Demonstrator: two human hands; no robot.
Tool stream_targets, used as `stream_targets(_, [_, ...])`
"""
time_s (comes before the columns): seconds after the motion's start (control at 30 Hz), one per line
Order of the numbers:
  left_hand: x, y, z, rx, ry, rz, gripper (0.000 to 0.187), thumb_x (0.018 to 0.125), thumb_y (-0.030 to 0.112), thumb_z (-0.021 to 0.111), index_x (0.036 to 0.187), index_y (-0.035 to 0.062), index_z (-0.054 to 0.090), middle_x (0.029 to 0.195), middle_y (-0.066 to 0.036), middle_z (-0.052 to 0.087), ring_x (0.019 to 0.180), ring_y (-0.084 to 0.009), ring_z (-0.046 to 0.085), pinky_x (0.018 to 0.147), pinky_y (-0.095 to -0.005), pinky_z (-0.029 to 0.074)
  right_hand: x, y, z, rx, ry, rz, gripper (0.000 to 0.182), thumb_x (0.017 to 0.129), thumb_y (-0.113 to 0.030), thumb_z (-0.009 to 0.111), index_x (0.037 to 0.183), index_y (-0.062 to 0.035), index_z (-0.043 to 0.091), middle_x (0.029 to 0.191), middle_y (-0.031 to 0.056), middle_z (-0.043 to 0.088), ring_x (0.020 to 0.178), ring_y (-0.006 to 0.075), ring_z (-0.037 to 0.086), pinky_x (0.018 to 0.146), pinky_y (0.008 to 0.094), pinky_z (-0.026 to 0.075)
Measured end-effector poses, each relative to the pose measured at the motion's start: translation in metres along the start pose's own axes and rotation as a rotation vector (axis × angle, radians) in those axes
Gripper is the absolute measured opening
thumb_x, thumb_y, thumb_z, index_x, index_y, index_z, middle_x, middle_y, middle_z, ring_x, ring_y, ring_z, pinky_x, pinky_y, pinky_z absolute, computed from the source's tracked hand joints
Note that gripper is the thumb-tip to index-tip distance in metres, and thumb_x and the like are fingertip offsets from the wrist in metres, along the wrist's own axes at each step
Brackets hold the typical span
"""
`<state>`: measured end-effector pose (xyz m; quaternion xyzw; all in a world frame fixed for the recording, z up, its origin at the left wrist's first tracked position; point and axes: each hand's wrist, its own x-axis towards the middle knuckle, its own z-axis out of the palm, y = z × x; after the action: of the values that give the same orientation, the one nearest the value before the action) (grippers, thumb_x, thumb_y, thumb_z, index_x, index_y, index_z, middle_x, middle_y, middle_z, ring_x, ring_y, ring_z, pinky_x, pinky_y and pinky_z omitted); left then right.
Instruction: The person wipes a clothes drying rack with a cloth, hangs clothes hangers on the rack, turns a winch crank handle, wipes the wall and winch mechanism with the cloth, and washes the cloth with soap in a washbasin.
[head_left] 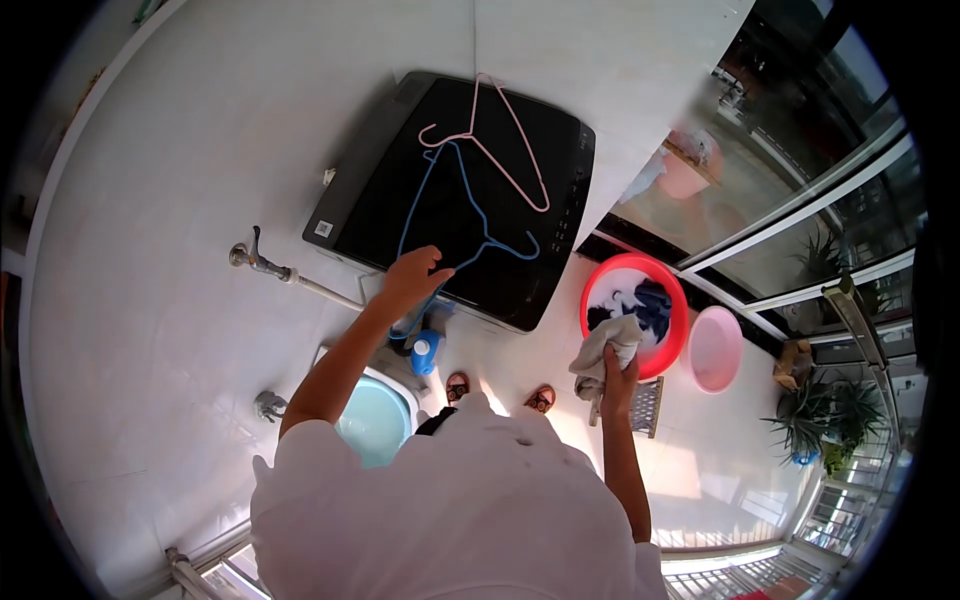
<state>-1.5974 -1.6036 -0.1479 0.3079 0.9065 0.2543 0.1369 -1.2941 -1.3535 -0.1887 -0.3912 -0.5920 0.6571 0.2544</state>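
Note:
My left hand (pixel 408 280) is at the front edge of a black top-loading washing machine (pixel 385 210), fingers curled on the lower arm of a blue clothes hanger (pixel 470 190). The hanger lies over the lid, its hook toward the right. Beyond it rests a pink clothes hanger (pixel 512 130), flat on the lid. My right hand (pixel 620 380) is closed round a bunched, light grey-beige cloth garment (pixel 605 345); its exact kind is hidden by the folds. The garment hangs beside a red basin (pixel 680 310) with dark and white clothes in it.
A pink basin (pixel 715 350) stands right of the red one, near a small stool (pixel 647 408). A blue bottle (pixel 424 352) and a light-blue basin (pixel 375 420) are at lower left. A tap (pixel 262 258) with a hose sticks out from the wall. Potted plants (pixel 830 410) stand at far right.

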Motion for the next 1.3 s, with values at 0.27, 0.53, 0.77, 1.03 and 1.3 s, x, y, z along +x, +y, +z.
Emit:
stream_targets(0.27, [-0.068,0.000,0.053,-0.516,-0.069,-0.174,0.020,0.091,0.020,0.051,0.099,0.0014,0.052,0.067,-0.015,0.061,0.053,-0.0279,0.059,0.052,-0.0367,0.045,0.002,-0.005,0.166,0.437,-0.493,0.408,0.041,0.089,-0.030,0.065,0.117,-0.0035,0.052,0.103,0.0051,0.061,0.092,0.0136,0.059,0.079,0.0273,0.049])
stream_targets(0.53, [-0.131,0.056,-0.007,-0.119,-0.065,0.149,0.036,0.086,0.022,0.062,0.114,0.0014,0.052,0.093,-0.018,0.063,0.086,-0.0357,0.062,0.075,-0.0421,0.049,-0.020,0.005,0.209,0.098,-0.491,0.079,0.032,0.083,-0.011,0.065,0.113,-0.0034,0.057,0.098,0.0045,0.062,0.088,0.0124,0.058,0.079,0.0259,0.047])
stream_targets(0.77, [-0.039,-0.007,-0.063,-0.113,0.227,0.517,0.040,0.086,0.032,0.064,0.116,0.0067,0.058,0.106,-0.011,0.062,0.091,-0.0255,0.063,0.078,-0.0388,0.050,-0.035,-0.072,0.167,-0.121,-0.787,-0.232,0.028,0.081,-0.004,0.063,0.108,-0.0045,0.058,0.095,0.0017,0.061,0.089,0.0100,0.055,0.082,0.0256,0.045])
stream_targets(1.03, [-0.027,-0.034,-0.075,-0.212,-0.382,0.303,0.020,0.090,0.021,0.059,0.084,0.0024,0.065,0.064,-0.005,0.059,0.055,-0.0133,0.050,0.053,-0.0278,0.037,-0.015,-0.125,0.085,-0.843,-0.931,-0.265,0.044,0.071,-0.023,0.073,0.110,-0.0088,0.059,0.088,0.0125,0.066,0.082,0.0256,0.065,0.078,0.0328,0.050])
stream_targets(1.3, [-0.043,-0.028,-0.082,-0.342,-0.260,0.291,0.021,0.089,0.017,0.061,0.076,0.0004,0.063,0.056,-0.004,0.051,0.050,-0.0091,0.041,0.048,-0.0262,0.031,-0.016,-0.059,0.043,-1.002,-0.453,-0.544,0.027,0.068,-0.015,0.072,0.092,-0.0092,0.062,0.081,0.0122,0.063,0.080,0.0321,0.062,0.068,0.0385,0.050])
